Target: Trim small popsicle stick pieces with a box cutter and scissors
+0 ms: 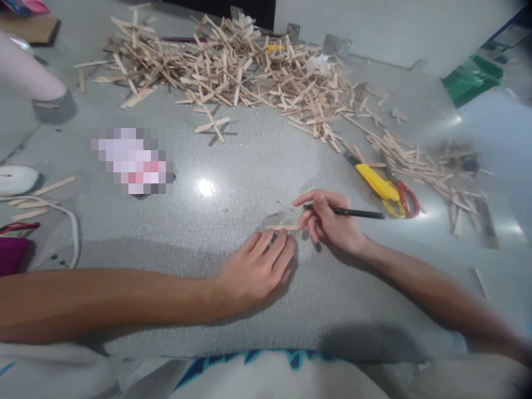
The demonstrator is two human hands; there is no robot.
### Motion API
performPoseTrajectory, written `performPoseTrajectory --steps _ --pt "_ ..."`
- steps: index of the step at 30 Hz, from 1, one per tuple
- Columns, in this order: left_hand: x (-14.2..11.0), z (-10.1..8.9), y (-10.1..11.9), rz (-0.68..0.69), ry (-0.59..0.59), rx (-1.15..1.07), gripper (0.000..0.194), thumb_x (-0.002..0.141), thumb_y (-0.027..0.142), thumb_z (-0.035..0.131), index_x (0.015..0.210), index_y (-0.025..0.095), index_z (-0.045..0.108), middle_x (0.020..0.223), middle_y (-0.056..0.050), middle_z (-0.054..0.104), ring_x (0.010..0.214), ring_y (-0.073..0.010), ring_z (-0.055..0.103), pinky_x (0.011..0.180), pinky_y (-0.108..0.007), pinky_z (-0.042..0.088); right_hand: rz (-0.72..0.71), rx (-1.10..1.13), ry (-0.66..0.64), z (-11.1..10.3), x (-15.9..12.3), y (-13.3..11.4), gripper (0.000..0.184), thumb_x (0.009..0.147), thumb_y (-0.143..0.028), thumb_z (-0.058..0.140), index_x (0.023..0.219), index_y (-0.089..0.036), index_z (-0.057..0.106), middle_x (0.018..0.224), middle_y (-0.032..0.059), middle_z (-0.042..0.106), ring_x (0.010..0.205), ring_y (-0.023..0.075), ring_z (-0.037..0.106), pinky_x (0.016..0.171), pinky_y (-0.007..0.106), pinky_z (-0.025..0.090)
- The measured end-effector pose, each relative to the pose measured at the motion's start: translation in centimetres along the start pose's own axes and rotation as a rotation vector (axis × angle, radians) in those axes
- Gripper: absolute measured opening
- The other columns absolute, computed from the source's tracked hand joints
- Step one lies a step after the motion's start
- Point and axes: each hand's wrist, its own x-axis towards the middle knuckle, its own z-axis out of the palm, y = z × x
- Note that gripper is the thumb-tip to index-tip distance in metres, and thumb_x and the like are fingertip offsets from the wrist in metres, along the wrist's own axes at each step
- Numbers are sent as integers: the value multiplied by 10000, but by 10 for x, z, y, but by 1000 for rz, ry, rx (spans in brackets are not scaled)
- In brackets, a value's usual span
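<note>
A wooden popsicle stick (283, 228) lies sideways on the grey table in front of me. My left hand (266, 263) rests palm down with its fingers bent, and the fingertips hold the stick along its near edge. At the stick's right end is my right hand (332, 221), shut on a slim black pen (359, 213). The pen's tip points left, just above the table, and its back end sticks out to the right. Fingers of the right hand touch or nearly touch the stick's end; I cannot tell which.
A large heap of popsicle sticks (224, 64) spreads across the back. To the right lie a yellow box cutter (378, 182) and red-handled scissors (409, 199). A blurred-out phone-like object (131, 160), a white mouse (19, 179) and a pink bottle (31, 66) are leftward.
</note>
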Motion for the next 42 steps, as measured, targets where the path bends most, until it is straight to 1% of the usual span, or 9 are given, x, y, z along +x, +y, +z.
performPoseTrajectory --steps 6,9,13,17,21,25,30,37,42 --pt "0 1 0 -12 -133 -35 556 1151 359 466 1572 22 600 1455 -267 693 1355 -505 634 1195 -809 417 -82 -109 352 -9 8 -14 368 794 -425 998 993 -251 742 939 5 761 541 77 564 438 225 414" --pt "-1 2 -3 5 -147 -84 541 1157 347 452 1557 17 606 1509 -286 650 1467 -519 559 1236 -823 365 -70 -88 484 -12 13 -10 353 918 -566 864 985 -242 741 977 62 814 545 106 603 401 236 388" --pt "-1 4 -6 2 -144 -122 505 1132 329 497 1542 56 611 1580 -283 599 1509 -516 529 1259 -834 338 -13 -15 582 -17 17 -5 498 984 -727 705 1104 -246 752 1280 138 823 757 193 779 417 247 461" --pt "-2 5 -8 8 -150 -135 507 1110 323 554 1577 128 582 1598 -279 582 1505 -525 537 1235 -872 333 9 32 505 -18 16 -7 448 985 -682 728 1073 -243 749 1029 87 824 616 155 698 420 253 472" --pt "-4 4 -5 -8 -117 -134 445 1110 312 546 1475 78 647 1572 -274 618 1502 -504 552 1287 -850 291 25 34 244 -17 12 -9 380 1077 -598 598 919 -256 651 624 -29 665 398 118 504 372 243 368" --pt "-3 4 -4 -19 -24 -85 417 1087 237 552 1443 43 650 1529 -286 656 1449 -510 601 1264 -869 309 69 -124 28 -15 10 -11 353 1021 -457 709 766 -218 662 602 -12 672 405 89 477 371 219 339" --pt "8 7 -21 -134 11 -192 361 1100 235 525 1441 144 605 1463 -218 705 1455 -417 620 1309 -776 348 67 -142 -12 -11 8 -12 436 942 -498 848 713 -229 591 562 -33 646 423 96 523 375 208 372" --pt "29 22 -45 -300 -96 -393 731 1034 574 729 1576 153 475 1646 -246 543 1628 -514 376 1317 -858 198 14 -180 -52 -4 7 -1 484 1020 -529 770 709 -240 538 547 -33 650 415 103 562 404 229 412" --pt "27 26 -45 -286 -124 -377 667 1050 595 700 1542 166 560 1665 -217 534 1638 -495 355 1325 -859 159 -73 -301 -28 2 7 5 549 1061 -567 700 666 -234 515 522 -24 638 409 99 564 430 238 405"
